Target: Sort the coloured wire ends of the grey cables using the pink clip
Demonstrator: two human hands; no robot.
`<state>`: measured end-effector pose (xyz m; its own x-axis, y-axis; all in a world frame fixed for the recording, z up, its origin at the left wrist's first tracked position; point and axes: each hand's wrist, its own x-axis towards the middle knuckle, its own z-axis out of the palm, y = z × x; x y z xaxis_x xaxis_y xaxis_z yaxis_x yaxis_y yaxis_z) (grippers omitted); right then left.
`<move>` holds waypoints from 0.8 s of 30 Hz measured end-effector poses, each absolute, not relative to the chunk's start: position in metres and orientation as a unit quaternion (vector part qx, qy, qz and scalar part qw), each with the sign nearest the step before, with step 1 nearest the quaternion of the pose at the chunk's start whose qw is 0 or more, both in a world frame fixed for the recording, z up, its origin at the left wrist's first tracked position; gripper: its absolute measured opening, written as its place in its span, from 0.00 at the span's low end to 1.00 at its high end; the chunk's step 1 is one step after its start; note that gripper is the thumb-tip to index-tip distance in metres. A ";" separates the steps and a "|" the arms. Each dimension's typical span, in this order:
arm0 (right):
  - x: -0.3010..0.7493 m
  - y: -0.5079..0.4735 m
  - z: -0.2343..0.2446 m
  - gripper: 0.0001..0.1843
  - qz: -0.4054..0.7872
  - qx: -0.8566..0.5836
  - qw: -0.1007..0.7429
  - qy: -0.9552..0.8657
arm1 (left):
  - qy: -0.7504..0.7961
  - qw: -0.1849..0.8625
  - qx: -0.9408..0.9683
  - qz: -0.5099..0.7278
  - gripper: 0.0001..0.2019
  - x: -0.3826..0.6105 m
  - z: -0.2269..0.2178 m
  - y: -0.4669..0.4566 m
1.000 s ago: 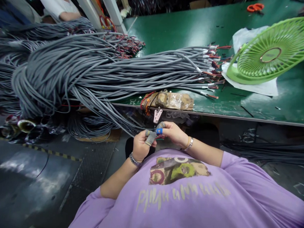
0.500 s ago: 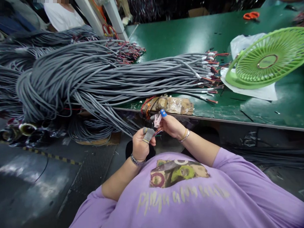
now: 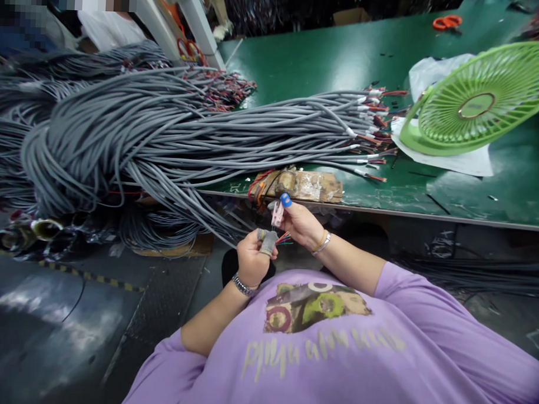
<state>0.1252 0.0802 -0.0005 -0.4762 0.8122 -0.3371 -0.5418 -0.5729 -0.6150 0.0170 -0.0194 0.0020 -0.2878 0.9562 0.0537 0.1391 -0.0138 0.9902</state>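
My left hand (image 3: 251, 258) is closed around the end of a grey cable, with a grey cot on its thumb. Thin coloured wires (image 3: 285, 238) fan out from that end toward my right hand (image 3: 300, 224). My right hand, a blue cot on its forefinger, pinches a small pink-white connector (image 3: 277, 213) just above the wires. Both hands sit in front of my chest, below the edge of the green table (image 3: 450, 196). The grey cable runs up into the big bundle of grey cables (image 3: 166, 133).
A green fan grille (image 3: 480, 100) lies on white plastic at the table's right. A taped brown block (image 3: 299, 184) sits at the table edge above my hands. Orange scissors (image 3: 447, 21) lie far back. Another person in white (image 3: 105, 28) stands at the top left. More cable coils lie on the floor (image 3: 162, 228).
My right hand has lifted from beside the left hand up to the pink-white connector and holds it there. The left hand stays closed on the cable end.
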 end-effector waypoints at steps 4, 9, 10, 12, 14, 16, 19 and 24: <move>0.130 0.077 -0.004 0.29 0.846 -0.298 0.381 -0.223 | 0.586 0.366 0.463 0.556 0.08 0.017 0.002 -0.023; 0.137 0.075 -0.001 0.29 0.881 -0.264 0.322 -0.224 | 0.567 0.375 0.445 0.584 0.09 0.014 0.002 -0.028; 0.138 0.075 0.000 0.27 0.883 -0.256 0.317 -0.232 | 0.558 0.386 0.437 0.591 0.10 0.014 0.003 -0.028; 0.139 0.074 0.002 0.22 0.876 -0.248 0.328 -0.254 | 0.534 0.422 0.411 0.607 0.12 0.013 0.006 -0.025; 0.139 0.073 0.004 0.17 0.858 -0.255 0.354 -0.273 | 0.504 0.473 0.380 0.614 0.14 0.013 0.009 -0.021; 0.140 0.072 0.003 0.15 0.843 -0.264 0.375 -0.282 | 0.476 0.523 0.359 0.609 0.15 0.012 0.011 -0.017; 0.139 0.070 -0.003 0.18 0.833 -0.257 0.392 -0.293 | 0.449 0.570 0.347 0.594 0.15 0.012 0.010 -0.012; 0.134 0.072 -0.018 0.27 0.802 -0.257 0.444 -0.306 | 0.431 0.596 0.325 0.594 0.16 0.011 0.006 -0.008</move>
